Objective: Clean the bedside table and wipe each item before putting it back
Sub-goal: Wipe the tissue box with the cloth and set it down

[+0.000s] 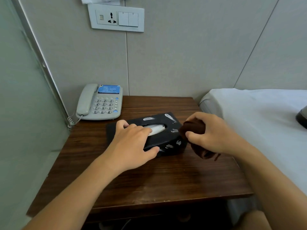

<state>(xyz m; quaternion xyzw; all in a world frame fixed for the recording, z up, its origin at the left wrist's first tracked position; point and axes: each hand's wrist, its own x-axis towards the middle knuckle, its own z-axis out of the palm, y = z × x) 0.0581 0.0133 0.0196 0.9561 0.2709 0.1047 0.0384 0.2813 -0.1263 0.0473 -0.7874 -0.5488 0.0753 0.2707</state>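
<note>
A black tissue box [167, 128] with white feather marks lies in the middle of the dark wooden bedside table [166, 180]. My left hand [132, 143] grips the box from above, fingers across its top and thumb on its near side. My right hand [211, 133] holds a bunched dark brown cloth [193, 128] against the box's right end. White tissue shows in the box's slot.
A grey corded telephone [100, 102] sits at the table's back left corner against the wall. A bed with a white sheet [257, 117] borders the table on the right. A socket and switch panel [116, 18] is on the wall above.
</note>
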